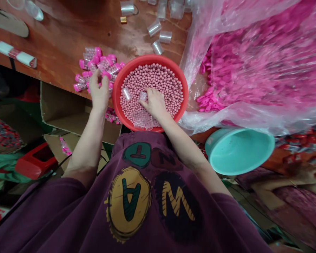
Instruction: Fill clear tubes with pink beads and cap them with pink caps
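My left hand (99, 92) reaches over a pile of small clear tubes with pink caps (91, 65), thumb and fingers apart. One pink cap shows just beyond its fingertips; whether they touch it is unclear. In a red basin (117, 102) of pink beads (155, 75), my right hand (156, 102) grips a small clear cup (143, 95) that looks filled with beads. Another clear cup (126, 93) lies on the beads to the left. A clear plastic piece (143, 120) rests near the basin's front rim.
Loose clear cups (165, 37) lie behind the basin. A plastic bag of bright pink pieces (258, 70) spreads to the right, above a turquoise basin (239, 151). An open cardboard box (65, 109) stands below the table edge at left. Another person's arm (274, 189) is at lower right.
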The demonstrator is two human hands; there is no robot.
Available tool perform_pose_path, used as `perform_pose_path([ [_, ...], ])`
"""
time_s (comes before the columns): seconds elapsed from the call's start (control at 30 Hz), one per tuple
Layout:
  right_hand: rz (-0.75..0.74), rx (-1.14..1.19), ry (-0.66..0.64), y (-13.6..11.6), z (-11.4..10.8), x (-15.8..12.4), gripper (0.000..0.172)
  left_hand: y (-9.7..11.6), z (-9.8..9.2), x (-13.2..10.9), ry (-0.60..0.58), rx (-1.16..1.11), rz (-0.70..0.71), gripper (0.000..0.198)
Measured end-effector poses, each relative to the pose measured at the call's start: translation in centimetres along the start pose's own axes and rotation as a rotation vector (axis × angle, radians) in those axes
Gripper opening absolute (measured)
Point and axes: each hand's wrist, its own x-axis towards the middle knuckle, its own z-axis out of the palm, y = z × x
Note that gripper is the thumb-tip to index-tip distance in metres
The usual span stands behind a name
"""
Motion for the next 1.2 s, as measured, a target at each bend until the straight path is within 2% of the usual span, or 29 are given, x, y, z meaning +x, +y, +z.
perform_pose_path([
  [0.07,0.012,0.065,0.022,0.2,0.8,1.1,0.023,0.8,0.9,-1.1,0.002,0.222,0.12,0.041],
  [0.13,0.031,0.201,0.079,0.9,0.9,1.5,0.011,2.0,2.9,-3.3,-0.126,0.328,0.199,0.036],
  [0.2,0.069,0.335,0.112,1.6,0.5,1.2,0.015,3.1,5.6,-5.6,-0.367,0.308,0.191,0.032],
  [0.27,0.121,0.417,0.098,2.0,-0.2,0.6,0.021,3.9,8.2,-7.3,-0.525,0.291,0.189,0.038],
  [0.37,0.187,0.429,0.096,1.5,-1.4,-0.9,0.025,4.5,10.6,-7.9,-0.586,0.333,0.213,0.034],
  [0.47,0.13,0.346,0.213,1.8,-3.4,-2.9,0.035,4.9,10.9,-6.7,-0.573,0.4,0.268,0.019],
  [0.57,0.103,0.191,0.433,5.8,-6.5,-5.3,0.038,5.4,11.1,-5.7,-0.573,0.479,0.281,0.023],
  [0.67,0.274,0.003,0.629,12.9,-9.3,-7.3,0.036,5.6,12.7,-6.0,-0.644,0.525,0.287,0.026],
  [0.73,0.388,-0.097,0.63,17.2,-10.0,-7.8,0.036,5.6,14.1,-6.7,-0.693,0.526,0.297,0.027],
  [0.77,0.416,-0.125,0.59,18.8,-10.1,-7.7,0.034,5.5,14.8,-7.0,-0.707,0.519,0.301,0.026],
  [0.83,0.445,-0.16,0.475,20.6,-9.7,-7.2,0.031,5.4,15.6,-7.4,-0.722,0.477,0.29,0.024],
  [0.93,0.46,-0.183,0.355,21.2,-9.4,-6.1,0.026,5.3,15.6,-7.1,-0.75,0.349,0.229,0.028],
  [1.03,0.415,-0.192,0.355,21.0,-9.9,-5.5,0.014,5.5,14.2,-6.4,-0.744,0.183,0.191,0.04],
  [1.13,0.307,-0.069,0.446,20.0,-10.4,-5.1,0.029,6.0,12.5,-6.3,-0.775,-0.099,0.066,0.045],
  [1.2,0.22,0.117,0.514,18.1,-10.5,-4.7,0.043,6.4,11.7,-6.6,-0.84,-0.344,-0.055,0.048],
])
